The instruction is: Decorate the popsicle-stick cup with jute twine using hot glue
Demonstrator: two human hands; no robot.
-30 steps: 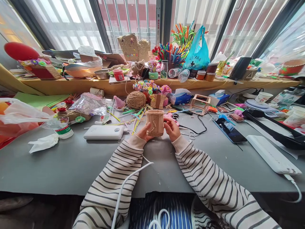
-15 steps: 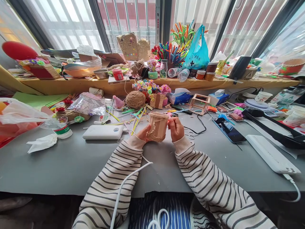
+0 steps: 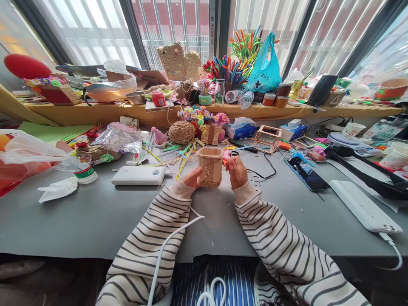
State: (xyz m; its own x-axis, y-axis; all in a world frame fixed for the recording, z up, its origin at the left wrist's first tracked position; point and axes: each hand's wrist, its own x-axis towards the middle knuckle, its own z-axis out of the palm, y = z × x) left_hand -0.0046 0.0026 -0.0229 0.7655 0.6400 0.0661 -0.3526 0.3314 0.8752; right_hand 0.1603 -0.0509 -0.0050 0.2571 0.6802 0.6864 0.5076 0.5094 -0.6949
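A small tan cup of wooden strips [image 3: 213, 167] with twine round its rim and base is held above the grey table. A short braided piece of twine shows on its front. My left hand [image 3: 191, 177] grips the cup at its left side, with the fingers partly hidden behind it. Just right of the cup, my right hand [image 3: 236, 171] is closed with the fingertips pinched together. Whatever it pinches is too small or hidden to make out. Past the right hand lie scissors [image 3: 255, 180] and a pink item [image 3: 226, 154].
A white power bank [image 3: 138, 176] lies to the left, near a ball of twine [image 3: 181, 133] and scattered coloured strips. On the right are a phone [image 3: 306, 173], a second white power bank [image 3: 365, 205] and a wooden stick frame [image 3: 267, 138]. A white cable [image 3: 172, 236] crosses my left sleeve.
The cup has tipped so that its open top shows more. My right hand has shifted slightly to the right, away from the cup.
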